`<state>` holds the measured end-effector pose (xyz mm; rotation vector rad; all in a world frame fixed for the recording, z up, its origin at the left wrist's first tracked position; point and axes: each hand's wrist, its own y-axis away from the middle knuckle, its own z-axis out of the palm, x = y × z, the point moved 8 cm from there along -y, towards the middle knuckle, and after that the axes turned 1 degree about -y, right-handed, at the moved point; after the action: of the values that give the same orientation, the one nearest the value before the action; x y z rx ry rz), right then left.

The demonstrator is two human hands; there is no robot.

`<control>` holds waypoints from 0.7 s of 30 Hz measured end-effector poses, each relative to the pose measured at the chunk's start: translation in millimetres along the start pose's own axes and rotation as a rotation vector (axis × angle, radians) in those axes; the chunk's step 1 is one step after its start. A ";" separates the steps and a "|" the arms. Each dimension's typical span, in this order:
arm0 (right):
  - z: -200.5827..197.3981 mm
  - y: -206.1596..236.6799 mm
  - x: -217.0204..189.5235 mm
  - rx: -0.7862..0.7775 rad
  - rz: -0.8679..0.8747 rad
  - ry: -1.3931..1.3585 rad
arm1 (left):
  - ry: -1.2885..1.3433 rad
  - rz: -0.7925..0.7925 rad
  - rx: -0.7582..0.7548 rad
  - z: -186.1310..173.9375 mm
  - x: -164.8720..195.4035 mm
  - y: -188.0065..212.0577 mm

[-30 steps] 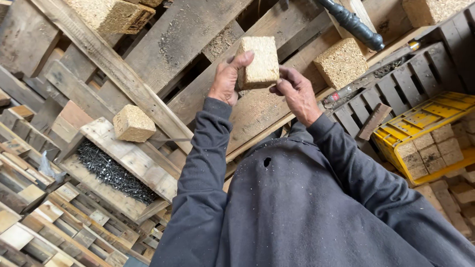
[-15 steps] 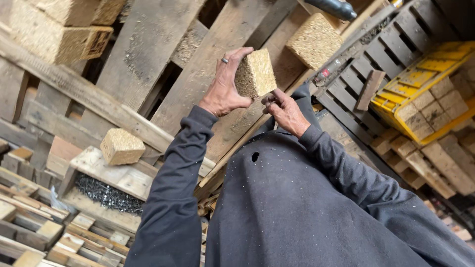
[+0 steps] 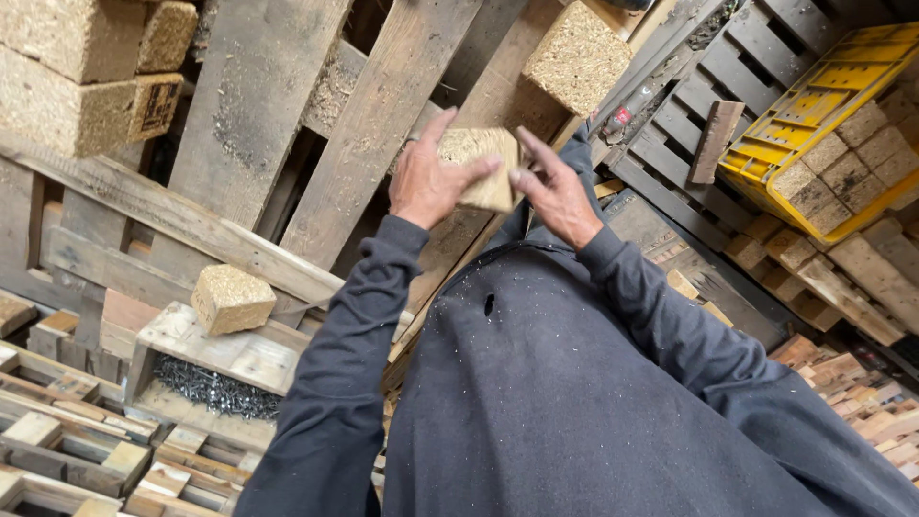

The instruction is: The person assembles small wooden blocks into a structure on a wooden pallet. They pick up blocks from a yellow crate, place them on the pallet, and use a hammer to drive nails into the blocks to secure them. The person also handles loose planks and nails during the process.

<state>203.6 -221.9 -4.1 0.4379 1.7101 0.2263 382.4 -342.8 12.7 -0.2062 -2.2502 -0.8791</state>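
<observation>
While a second ago the pressed-wood block [image 3: 479,168] sat high between the fingertips with its broad face showing, it now lies lower and turned, edge toward the camera. Off to the left, a loose chip block [image 3: 231,299] rests on a wooden box of nails [image 3: 215,388], as before. The left hand [image 3: 431,182] has its grip closed on the held block, thumb across the front. The right hand [image 3: 555,196] touches the block's right edge with spread fingers. Farther right, a yellow crate [image 3: 814,115] holds more blocks. The turning suggests the block is being looked over.
</observation>
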 end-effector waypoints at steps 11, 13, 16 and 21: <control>-16.6 12.4 47.2 0.072 0.174 0.223 | 0.130 -0.166 0.157 36.7 -63.9 8.2; -7.8 27.6 70.6 0.034 0.447 -0.150 | 0.204 -0.146 0.134 39.8 -68.4 4.6; -4.1 17.9 40.4 -0.011 0.103 -0.070 | 0.277 -0.103 0.133 40.7 -70.4 1.9; -20.7 -34.4 21.4 0.126 0.061 0.135 | 0.592 -0.302 0.099 46.6 -74.0 4.8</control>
<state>175.0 -242.4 -32.9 0.5792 1.8518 0.1972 413.1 -301.7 -58.3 0.4030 -1.7772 -0.8418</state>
